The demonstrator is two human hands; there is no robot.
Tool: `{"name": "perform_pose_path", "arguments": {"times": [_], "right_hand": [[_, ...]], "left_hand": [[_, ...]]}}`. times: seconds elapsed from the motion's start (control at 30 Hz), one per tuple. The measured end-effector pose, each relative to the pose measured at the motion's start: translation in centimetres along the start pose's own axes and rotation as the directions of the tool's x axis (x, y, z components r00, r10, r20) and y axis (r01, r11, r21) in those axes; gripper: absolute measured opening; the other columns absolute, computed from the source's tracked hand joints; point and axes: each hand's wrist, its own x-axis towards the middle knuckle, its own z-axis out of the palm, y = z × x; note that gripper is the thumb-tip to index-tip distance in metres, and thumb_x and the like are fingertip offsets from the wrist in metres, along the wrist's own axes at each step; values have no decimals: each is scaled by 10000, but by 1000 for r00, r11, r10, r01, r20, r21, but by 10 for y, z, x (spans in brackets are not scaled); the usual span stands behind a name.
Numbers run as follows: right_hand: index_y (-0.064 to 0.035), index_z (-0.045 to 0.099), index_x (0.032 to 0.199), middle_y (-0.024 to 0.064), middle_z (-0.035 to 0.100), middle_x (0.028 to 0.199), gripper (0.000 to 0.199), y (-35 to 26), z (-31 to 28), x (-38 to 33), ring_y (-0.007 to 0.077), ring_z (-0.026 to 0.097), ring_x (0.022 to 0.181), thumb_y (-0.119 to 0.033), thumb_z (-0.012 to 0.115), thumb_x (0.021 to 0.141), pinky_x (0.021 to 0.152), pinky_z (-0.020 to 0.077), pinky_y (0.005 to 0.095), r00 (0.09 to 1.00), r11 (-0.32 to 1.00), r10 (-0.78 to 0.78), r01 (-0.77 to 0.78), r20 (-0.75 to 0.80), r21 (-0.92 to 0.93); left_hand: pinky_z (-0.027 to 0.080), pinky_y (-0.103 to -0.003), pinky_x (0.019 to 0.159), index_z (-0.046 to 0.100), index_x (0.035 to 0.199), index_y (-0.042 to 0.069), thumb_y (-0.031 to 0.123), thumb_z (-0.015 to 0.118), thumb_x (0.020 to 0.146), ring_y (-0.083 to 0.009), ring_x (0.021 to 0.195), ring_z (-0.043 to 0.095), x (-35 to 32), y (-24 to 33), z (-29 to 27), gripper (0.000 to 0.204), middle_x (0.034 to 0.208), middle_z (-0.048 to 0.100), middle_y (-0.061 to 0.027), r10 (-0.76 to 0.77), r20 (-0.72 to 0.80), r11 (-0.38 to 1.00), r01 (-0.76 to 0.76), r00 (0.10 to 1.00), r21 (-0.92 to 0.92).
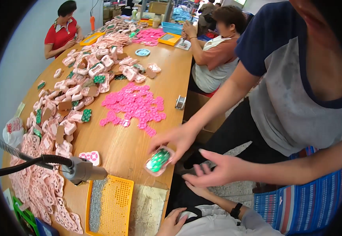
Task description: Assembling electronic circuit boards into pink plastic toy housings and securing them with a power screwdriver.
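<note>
My left hand [171,223] rests low near the table's front edge, beside a black and white fold of cloth; its fingers look apart and I see nothing held. My right hand [197,190] reaches forward, with a black watch [236,210] on its wrist. A co-worker's left hand [222,171] covers most of its fingers, so its grip is hidden. The co-worker's right hand [179,137] holds a pink plastic housing with a green circuit board [159,160] over the table edge. On the table a pink and white housing [90,157] lies alone.
A yellow perforated tray [118,204] holds small metal pieces. A grey electric screwdriver [82,170] hangs over it. Bright pink flat parts [133,106] and heaps of pale pink housings [76,86] cover the table [171,78]. Two other people sit farther along it.
</note>
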Motion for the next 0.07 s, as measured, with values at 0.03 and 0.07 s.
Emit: {"name": "perform_pose_path", "arguments": {"times": [0.03,0.07], "right_hand": [[-158,449,1319,142,517,1269,459,6,-5,7,249,511,1164,-281,560,891,934,423,397,993,991,-115,114,-12,-67],[-158,449,1319,142,517,1269,459,6,-6,7,249,511,1164,-281,560,891,934,423,397,993,991,-119,118,-6,-69]], "left_hand": [[455,-350,848,545,1167,29,201,562,901,-312,1003,586,0,2,0,317,1116,579,-204,-4,-8,1000,4,1000,-6],[454,-353,856,544,1170,32,197,566,899,-310,1013,585,0,6,-1,318,1127,574,-205,5,6,1000,-5,1000,10]]}}
